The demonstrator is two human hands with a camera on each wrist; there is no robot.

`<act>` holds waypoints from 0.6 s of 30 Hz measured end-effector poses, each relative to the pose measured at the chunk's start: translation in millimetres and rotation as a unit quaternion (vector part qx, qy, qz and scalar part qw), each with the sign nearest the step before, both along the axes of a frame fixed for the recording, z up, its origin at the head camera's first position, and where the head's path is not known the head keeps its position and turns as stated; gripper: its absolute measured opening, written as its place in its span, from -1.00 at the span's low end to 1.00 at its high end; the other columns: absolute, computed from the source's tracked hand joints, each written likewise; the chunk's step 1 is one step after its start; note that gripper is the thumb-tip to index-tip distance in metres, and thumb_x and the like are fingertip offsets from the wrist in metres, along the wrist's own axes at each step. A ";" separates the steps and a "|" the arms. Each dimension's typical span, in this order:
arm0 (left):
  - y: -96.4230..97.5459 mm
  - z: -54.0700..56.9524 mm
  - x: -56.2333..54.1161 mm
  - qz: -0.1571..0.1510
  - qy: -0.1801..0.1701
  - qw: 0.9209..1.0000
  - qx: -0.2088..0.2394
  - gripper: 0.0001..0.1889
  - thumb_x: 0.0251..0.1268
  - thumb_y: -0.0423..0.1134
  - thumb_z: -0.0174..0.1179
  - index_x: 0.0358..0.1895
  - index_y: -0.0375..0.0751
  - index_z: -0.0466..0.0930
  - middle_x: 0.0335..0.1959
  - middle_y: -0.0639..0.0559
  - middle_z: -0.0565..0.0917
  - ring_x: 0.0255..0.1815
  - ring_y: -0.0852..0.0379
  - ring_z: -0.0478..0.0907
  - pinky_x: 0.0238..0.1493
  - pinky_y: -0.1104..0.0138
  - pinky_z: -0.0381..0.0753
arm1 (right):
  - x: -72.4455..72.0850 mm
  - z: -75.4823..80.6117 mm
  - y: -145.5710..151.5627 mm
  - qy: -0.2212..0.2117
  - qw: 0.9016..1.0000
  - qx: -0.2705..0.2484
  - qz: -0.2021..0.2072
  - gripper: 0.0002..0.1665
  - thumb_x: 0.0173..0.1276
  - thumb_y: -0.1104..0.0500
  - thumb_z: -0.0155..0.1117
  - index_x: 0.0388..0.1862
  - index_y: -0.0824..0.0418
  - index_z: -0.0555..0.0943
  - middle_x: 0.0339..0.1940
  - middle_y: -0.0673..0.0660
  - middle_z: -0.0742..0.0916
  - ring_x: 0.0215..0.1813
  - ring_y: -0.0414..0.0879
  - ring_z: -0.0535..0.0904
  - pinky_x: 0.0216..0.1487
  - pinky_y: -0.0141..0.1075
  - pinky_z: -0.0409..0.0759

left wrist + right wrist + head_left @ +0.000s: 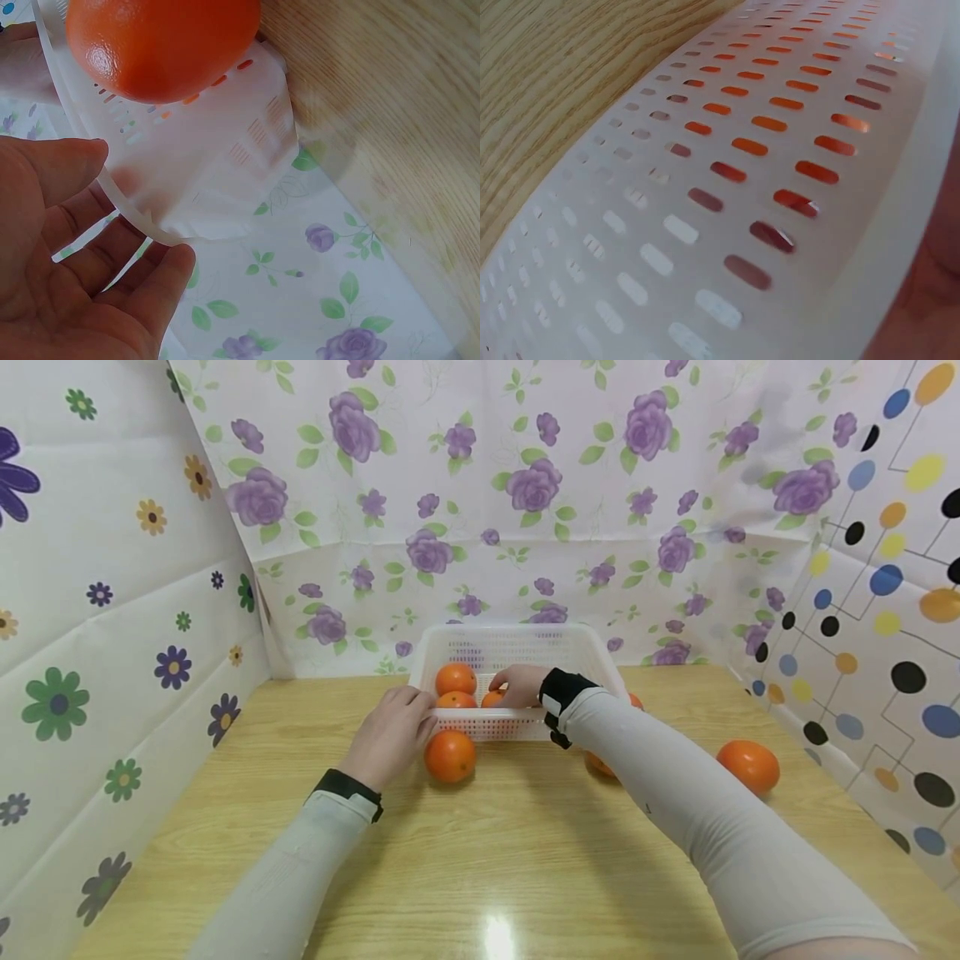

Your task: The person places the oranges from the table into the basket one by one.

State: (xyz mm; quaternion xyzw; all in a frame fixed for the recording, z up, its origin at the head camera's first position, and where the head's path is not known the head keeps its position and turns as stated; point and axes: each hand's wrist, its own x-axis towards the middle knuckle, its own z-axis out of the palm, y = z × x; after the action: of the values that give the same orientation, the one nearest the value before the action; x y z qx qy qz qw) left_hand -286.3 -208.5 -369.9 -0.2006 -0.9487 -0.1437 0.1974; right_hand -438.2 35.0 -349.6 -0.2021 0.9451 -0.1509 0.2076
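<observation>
Inside the white perforated basket (517,727), just behind its front wall, a round orange (492,699) is grasped from the basket's right by the right hand (522,685), the front-left rim being gripped by the left hand (393,727).

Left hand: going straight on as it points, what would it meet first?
The basket: the left hand touches its rim at the near left corner; beyond that, depth is unclear.
</observation>
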 end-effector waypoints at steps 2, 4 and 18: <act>0.3 0.4 0.4 0.001 -0.003 1.000 -0.002 -0.79 0.65 -0.25 0.34 0.16 -0.25 0.70 0.17 -0.18 0.67 0.25 -0.18 0.54 0.41 -0.02 0.63 | 0.8 0.0 0.6 -0.001 1.000 0.000 0.004 -0.31 0.56 0.00 0.48 0.58 0.18 0.59 0.53 0.21 0.63 0.40 0.11 0.51 0.61 -0.03 0.41; 0.5 0.9 0.9 0.002 -0.003 1.000 -0.004 -0.79 0.65 -0.24 0.34 0.17 -0.25 0.70 0.17 -0.18 0.67 0.25 -0.19 0.54 0.41 -0.02 0.63 | 2.0 0.8 0.9 -0.006 1.000 -0.001 0.004 -0.30 0.57 0.00 0.47 0.60 0.17 0.57 0.53 0.22 0.63 0.39 0.11 0.52 0.60 -0.03 0.42; 1.2 0.0 0.0 0.002 0.001 1.000 -0.010 -0.80 0.65 -0.23 0.34 0.14 -0.25 0.69 0.15 -0.18 0.67 0.24 -0.17 0.54 0.41 0.00 0.63 | 8.0 5.7 2.0 -0.025 1.000 -0.006 -0.010 -0.26 0.60 -0.01 0.45 0.66 0.12 0.50 0.48 0.25 0.66 0.38 0.09 0.57 0.49 -0.05 0.57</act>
State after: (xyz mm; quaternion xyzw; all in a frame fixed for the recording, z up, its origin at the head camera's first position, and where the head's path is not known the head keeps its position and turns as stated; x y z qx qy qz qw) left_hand -286.3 -207.3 -369.9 -0.2010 -0.9505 -0.1332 0.1962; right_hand -430.3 37.0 -343.9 -0.1904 0.9406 -0.1639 0.2282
